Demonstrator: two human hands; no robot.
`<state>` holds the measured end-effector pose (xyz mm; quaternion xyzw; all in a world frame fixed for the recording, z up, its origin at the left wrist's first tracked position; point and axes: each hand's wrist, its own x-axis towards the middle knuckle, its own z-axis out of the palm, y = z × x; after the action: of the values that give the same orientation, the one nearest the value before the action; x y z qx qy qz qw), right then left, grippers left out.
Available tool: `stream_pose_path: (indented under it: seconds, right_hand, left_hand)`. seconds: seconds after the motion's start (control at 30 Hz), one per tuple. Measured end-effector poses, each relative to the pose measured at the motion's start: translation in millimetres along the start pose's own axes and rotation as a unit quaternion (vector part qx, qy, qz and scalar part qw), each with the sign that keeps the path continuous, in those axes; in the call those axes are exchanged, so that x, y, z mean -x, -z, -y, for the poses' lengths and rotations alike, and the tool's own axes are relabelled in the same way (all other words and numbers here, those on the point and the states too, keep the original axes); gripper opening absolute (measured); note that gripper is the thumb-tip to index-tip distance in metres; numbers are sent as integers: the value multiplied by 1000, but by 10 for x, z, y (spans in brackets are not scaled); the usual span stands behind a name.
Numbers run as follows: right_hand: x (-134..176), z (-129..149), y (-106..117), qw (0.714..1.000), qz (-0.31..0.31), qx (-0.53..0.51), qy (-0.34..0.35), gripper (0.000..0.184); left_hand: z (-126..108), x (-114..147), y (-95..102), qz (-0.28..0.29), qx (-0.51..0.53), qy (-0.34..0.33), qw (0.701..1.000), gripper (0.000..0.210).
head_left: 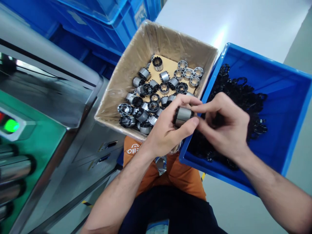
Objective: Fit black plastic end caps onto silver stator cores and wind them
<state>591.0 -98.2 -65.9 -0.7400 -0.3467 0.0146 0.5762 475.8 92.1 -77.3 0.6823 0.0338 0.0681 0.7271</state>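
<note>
Above the near right corner of the carton, my left hand (168,125) is closed around a motor stator core (183,113), a short steel cylinder with black toothed plastic at its left end. My right hand (224,123) pinches at the core's right end, where a thin black rim shows between the fingertips. Whether that rim is a separate part cannot be made out. Under my left hand, the plastic-lined cardboard box (126,61) holds many similar cores, some with black ends and some bare metal (188,73). Below my right hand lie black plastic end pieces (243,97) inside a blue bin (275,81).
On the left stands a machine with a green top (46,130), a lit green button (11,125) and metal cylinders (14,169). Blue crates (97,29) are stacked behind the box. A white table surface (195,22) lies at the back right.
</note>
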Motion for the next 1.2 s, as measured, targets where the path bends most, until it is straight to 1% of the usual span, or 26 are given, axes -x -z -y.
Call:
stream_pose_path:
  seconds: [0.07,0.1,0.13,0.17,0.23,0.27,0.3,0.33,0.37,0.47,0.5,0.6,0.63,0.67,0.73,0.83,0.9,0.93,0.97,1.0,1.03,1.07,1.1,1.13,1.2]
  right_hand:
    - [-162,-188,229,996,6,81,-29,7]
    - [-235,-307,341,988,20,145,-51,6]
    - [-291,-430,433,972,55,217,-77,10]
    - [-325,-546,495,947,105,286,-105,16]
    - [-323,-724,506,892,202,374,-153,38]
    - [-296,-776,461,871,238,395,-167,52]
    - [-261,-803,394,857,264,407,-175,65]
    - [-224,-808,317,845,283,416,-180,74]
    - [-190,-794,243,833,299,428,-185,79]
    - [-136,-699,113,799,336,457,-200,77]
    - [-133,-668,104,790,350,460,-204,74]
    - [-144,-617,124,775,383,458,-210,62]
    - [-151,-614,133,774,388,454,-210,60]
    - [-161,-617,142,776,390,449,-211,58]
    - [-193,-630,163,785,389,434,-212,52]
    - [-281,-644,252,810,370,400,-217,43]
    - [-348,-646,368,827,345,384,-221,41]
    - [-376,-644,437,838,327,374,-225,40]
    - [-400,-642,508,856,301,350,-232,40]
    - [-416,-638,576,879,270,308,-242,40]
    - [-427,-631,636,906,235,249,-250,39]
    - [-434,-622,683,929,201,176,-255,40]
    - [-437,-608,716,947,170,102,-254,40]
    - [-437,-589,732,957,145,35,-247,42]
    - [-433,-536,721,966,115,-57,-225,47]
  left_hand:
    - [-13,-17,163,-78,-99,-29,992,34]
    - [-11,-26,282,-119,-157,-31,980,33]
    - [-1,-42,422,-153,-213,-29,965,37]
    - [18,-71,573,-176,-263,-25,948,43]
    - [76,-198,854,-191,-328,-27,925,58]
    - [108,-303,958,-190,-351,-29,917,64]
    - [134,-435,1025,-185,-374,-34,908,66]
    - [153,-592,1050,-172,-399,-37,900,64]
    - [163,-766,1037,-151,-426,-39,891,57]
    - [177,-1333,846,-68,-505,-24,860,28]
    - [194,-1516,770,-46,-528,-5,848,27]
    - [318,-1964,630,0,-583,68,810,49]
    - [375,-2070,624,10,-592,87,801,52]
    - [433,-2152,639,18,-596,101,797,50]
    - [518,-2247,713,26,-588,107,801,39]
    - [509,-2218,852,7,-543,77,836,25]
    - [406,-2084,899,-38,-478,27,877,20]
    - [333,-1986,897,-59,-426,2,903,20]
    - [251,-1871,876,-80,-356,-18,931,21]
    - [164,-1742,838,-97,-271,-28,957,24]
    - [76,-1604,782,-107,-176,-22,978,27]
    - [-8,-1460,713,-117,-83,-6,990,31]
    - [-86,-1313,632,-118,0,19,993,32]
    - [-153,-1167,543,-125,70,42,989,30]
    - [-241,-887,352,-133,170,86,973,22]
